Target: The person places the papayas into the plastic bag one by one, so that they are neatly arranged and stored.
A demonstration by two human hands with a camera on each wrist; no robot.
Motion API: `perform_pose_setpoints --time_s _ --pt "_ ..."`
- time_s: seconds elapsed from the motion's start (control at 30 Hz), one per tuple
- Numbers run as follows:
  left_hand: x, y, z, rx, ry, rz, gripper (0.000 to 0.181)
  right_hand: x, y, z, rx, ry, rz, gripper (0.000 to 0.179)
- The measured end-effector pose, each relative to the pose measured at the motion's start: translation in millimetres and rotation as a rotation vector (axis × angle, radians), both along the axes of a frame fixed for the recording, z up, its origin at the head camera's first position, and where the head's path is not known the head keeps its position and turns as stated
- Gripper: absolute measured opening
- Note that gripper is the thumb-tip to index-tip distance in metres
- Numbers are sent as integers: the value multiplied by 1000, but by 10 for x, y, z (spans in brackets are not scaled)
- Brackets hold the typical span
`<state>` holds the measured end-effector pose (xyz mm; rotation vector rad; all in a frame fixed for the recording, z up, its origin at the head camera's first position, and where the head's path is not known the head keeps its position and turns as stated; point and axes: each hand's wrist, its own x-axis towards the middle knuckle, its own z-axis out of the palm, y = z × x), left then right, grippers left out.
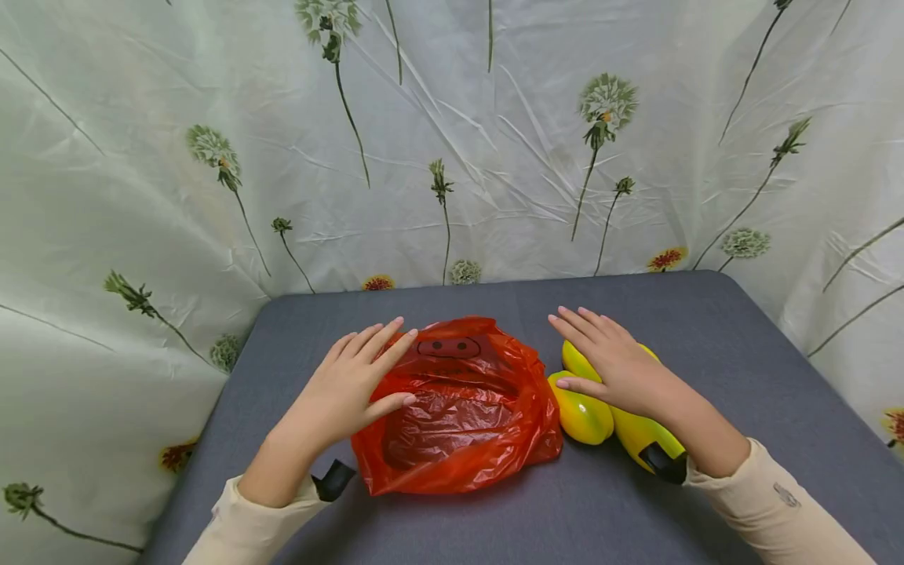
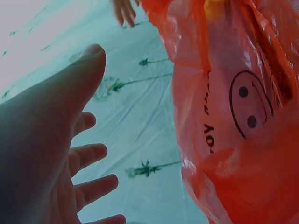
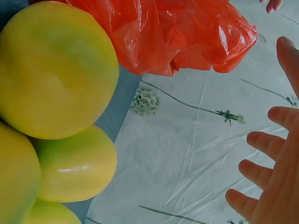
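A red plastic bag [image 1: 487, 463] stands on the grey table with its mouth spread wide, and a smiley face is printed on its far wall. My left hand [image 1: 353, 384] hovers at the bag's left side, fingers straight and thumb apart. In the left wrist view, a gap separates that hand [image 2: 56, 154] from the bag [image 2: 191, 107]. To the bag's right lie several glossy yellow-green mangoes [image 1: 585, 416], partly hidden under my right hand [image 1: 621, 369]. That hand is held over them with extended fingers, holding nothing. The right wrist view shows the mangoes [image 3: 56, 70] close together beside the bag.
The grey tabletop [image 1: 734, 353] stretches out around the bag and mangoes. Behind and beside it hangs a pale curtain [image 1: 523, 141] with a dandelion print. A black strap piece [image 1: 332, 479] shows at the left wrist, and another [image 1: 664, 463] at the right.
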<state>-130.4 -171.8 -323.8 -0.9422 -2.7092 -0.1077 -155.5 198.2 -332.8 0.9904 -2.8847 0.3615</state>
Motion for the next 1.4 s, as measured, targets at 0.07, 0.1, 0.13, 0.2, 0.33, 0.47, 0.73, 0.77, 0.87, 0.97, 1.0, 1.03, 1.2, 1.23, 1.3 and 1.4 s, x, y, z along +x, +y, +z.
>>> perform_pose_setpoints --time_s 0.07,0.1,0.13,0.2,0.33,0.47,0.73,0.77,0.87,0.97,1.0,1.03,1.2,1.23,1.3,1.4 --pt "5 -29 -6 20 6 23 75 6 21 -15 -17 10 -2 77" --pt "4 -44 -14 29 6 35 75 10 33 -23 -25 15 -2 77" --pt "5 -56 -21 38 7 45 75 13 45 -33 -31 18 -5 77" --pt "2 -79 -43 54 7 62 75 22 73 -53 -49 19 -16 77" --pt "-4 -106 -96 97 5 89 75 44 127 -97 -85 9 -55 77" --pt "3 -135 -162 152 -19 121 73 67 179 -140 -123 -5 -88 75" --pt "22 -238 -346 245 -93 209 71 160 319 -270 -183 -46 -135 74" --pt "29 -250 -372 261 -93 221 70 179 336 -283 -191 -57 -146 74" --pt "58 -277 -437 311 -101 269 69 242 386 -317 -210 -97 -185 75" --pt "89 -290 -491 371 -136 323 67 304 436 -350 -234 -131 -220 74" --pt "98 -293 -507 391 -153 340 67 325 454 -364 -237 -139 -233 74" --pt "107 -296 -522 415 -173 354 67 346 470 -375 -239 -151 -247 74" --pt "152 -321 -594 519 -266 372 65 455 547 -434 -230 -207 -318 74" --pt "158 -328 -608 539 -280 363 63 476 562 -449 -233 -216 -329 74" --pt "166 -340 -635 572 -301 345 61 517 593 -484 -242 -223 -343 74" --pt "165 -353 -667 614 -314 315 58 580 636 -547 -266 -221 -358 74"
